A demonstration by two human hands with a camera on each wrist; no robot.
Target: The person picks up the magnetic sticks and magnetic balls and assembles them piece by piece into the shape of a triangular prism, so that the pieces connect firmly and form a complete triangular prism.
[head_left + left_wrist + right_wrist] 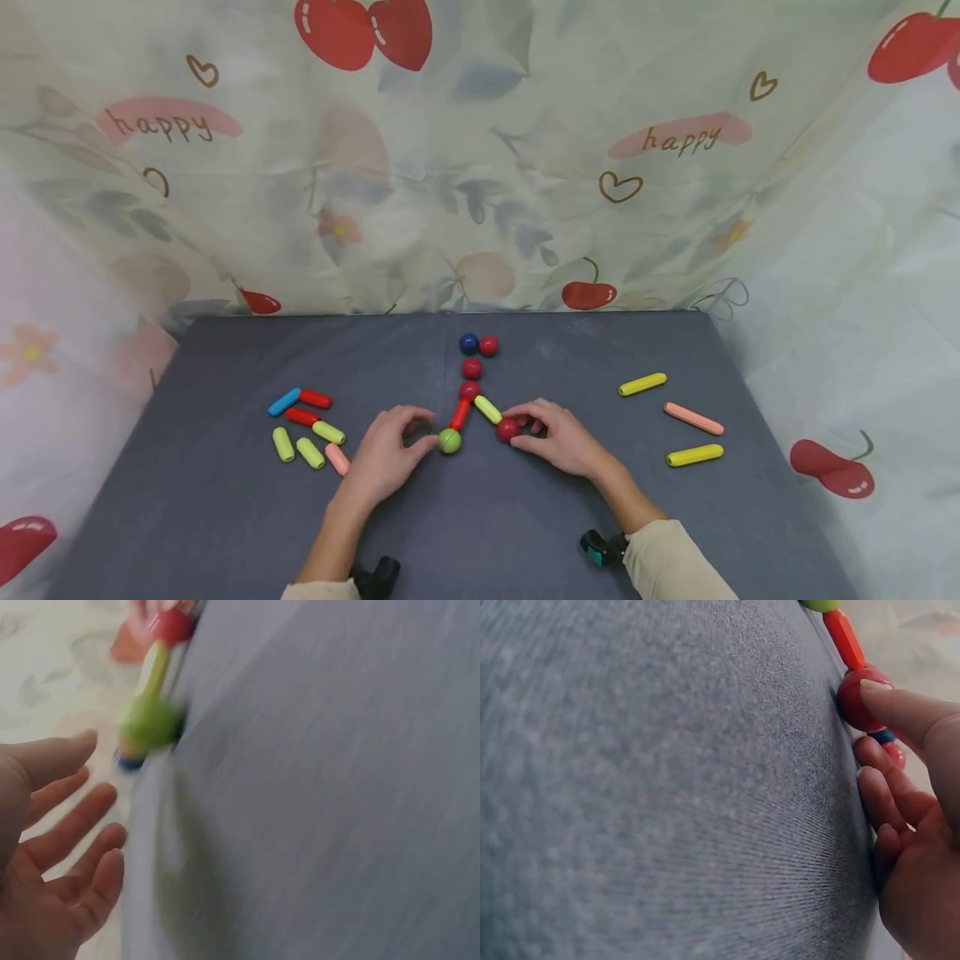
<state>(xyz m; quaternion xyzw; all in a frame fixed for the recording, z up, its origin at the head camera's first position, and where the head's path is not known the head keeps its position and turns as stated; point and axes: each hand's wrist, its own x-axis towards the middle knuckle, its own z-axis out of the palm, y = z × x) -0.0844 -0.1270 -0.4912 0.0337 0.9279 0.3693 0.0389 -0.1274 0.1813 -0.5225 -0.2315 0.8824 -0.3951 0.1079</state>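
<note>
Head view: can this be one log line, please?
left hand: near glossy green ball | right hand: pinches one glossy red ball

The 4 red balls (507, 429) looked like smooth, glossy plastic with small bright highlights, and the blue ball (468, 344) shared that shine. The green ball (449, 441) appeared smooth too, as did the plastic-looking red rod (461, 414) and the 2 yellow rods (694, 455). The grey tablecloth (480, 525) was matt, its fine weave slightly rough. The backdrop (420, 142) seemed thin, creased printed fabric; the sleeves (678, 562) were matt cloth, the wrist cameras (600, 548) dark plastic.
</note>
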